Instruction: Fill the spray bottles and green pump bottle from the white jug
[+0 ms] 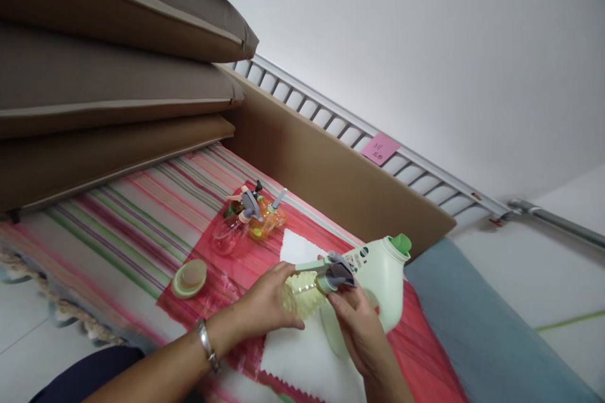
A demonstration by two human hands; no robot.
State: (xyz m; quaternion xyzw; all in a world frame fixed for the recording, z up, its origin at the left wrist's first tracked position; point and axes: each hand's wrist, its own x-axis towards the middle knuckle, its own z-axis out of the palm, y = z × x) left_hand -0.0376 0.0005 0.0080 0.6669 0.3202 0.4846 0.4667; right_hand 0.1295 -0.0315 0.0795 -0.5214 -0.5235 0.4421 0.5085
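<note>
My left hand (267, 302) is wrapped round the clear body of a spray bottle (305, 293) with pale yellow liquid inside, tilted on its side. At its other end, the fingers of my right hand (357, 321) close on the grey spray head (338, 272). Whether the head is fully seated on the neck I cannot tell. Just behind my right hand stands a large pale green jug (390, 289) with a green spout in its mouth, partly hidden by that hand. Beneath my hands lies a white cloth (300, 359) with zigzag edges.
Several small bottles (248, 217), some with spray heads, cluster on the red plastic sheet (231, 280). A round green cap (189, 278) lies at its left edge. Stacked brown cushions (118, 75) rise at left. A brown board (326, 170) and a radiator (293, 97) run behind.
</note>
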